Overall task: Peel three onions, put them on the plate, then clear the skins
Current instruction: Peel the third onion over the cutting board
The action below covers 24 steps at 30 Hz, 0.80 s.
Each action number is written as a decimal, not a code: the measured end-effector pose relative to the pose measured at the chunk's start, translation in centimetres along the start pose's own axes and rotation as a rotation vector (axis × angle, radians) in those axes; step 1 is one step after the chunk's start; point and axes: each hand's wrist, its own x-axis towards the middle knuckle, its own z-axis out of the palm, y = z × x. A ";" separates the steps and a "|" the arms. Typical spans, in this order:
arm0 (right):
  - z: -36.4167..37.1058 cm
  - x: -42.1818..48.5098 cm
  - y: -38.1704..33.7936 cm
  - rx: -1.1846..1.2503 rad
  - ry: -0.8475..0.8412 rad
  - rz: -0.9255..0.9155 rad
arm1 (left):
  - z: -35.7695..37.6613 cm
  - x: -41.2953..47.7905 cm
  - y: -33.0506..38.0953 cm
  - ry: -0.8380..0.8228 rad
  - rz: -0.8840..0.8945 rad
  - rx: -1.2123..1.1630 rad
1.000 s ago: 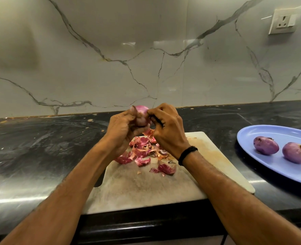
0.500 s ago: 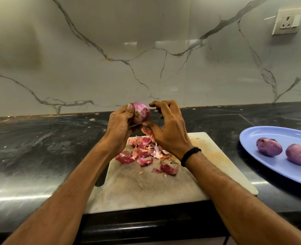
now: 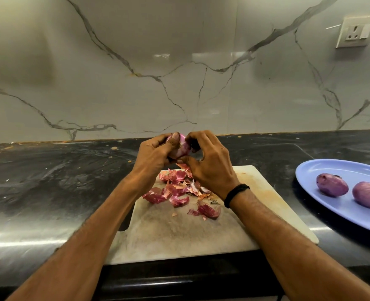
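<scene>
A pink-purple onion (image 3: 181,147) is held up above the far end of the pale cutting board (image 3: 179,233). My left hand (image 3: 156,155) grips it from the left, thumb over its top. My right hand (image 3: 208,164) curls round its right side, fingers and thumb pinching at it. Most of the onion is hidden by the fingers. Several loose red skins (image 3: 179,192) lie in a heap on the board beneath the hands. Two peeled onions (image 3: 331,184) (image 3: 368,194) rest on the blue plate (image 3: 323,205) at the right.
The board sits on a dark stone counter (image 3: 49,183) near its front edge. A marble-patterned wall (image 3: 179,72) rises behind, with a wall socket (image 3: 354,32) at upper right. Small crumbs dot the counter's back edge.
My right hand, which had drawn slightly away from the onion half a second ago, has closed back onto its right side. The onion stays held up in my left hand.
</scene>
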 end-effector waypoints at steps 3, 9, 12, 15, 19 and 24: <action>-0.1 0.0 0.0 -0.010 0.006 -0.002 | -0.1 0.0 0.1 -0.004 0.023 0.022; -0.3 -0.1 0.1 -0.030 0.014 -0.019 | -0.1 0.0 -0.1 -0.029 0.045 0.064; -0.1 -0.2 0.1 -0.050 0.013 -0.038 | -0.2 0.0 -0.1 -0.037 0.047 0.066; 0.2 -0.2 0.2 -0.066 0.007 -0.056 | -0.3 0.1 -0.2 -0.031 0.040 0.076; 0.2 -0.3 0.2 -0.066 0.014 -0.076 | -0.2 0.0 -0.2 -0.027 0.039 0.067; 0.7 -0.5 -0.5 -0.089 0.016 -0.113 | -0.3 0.1 0.1 0.046 -0.026 -0.008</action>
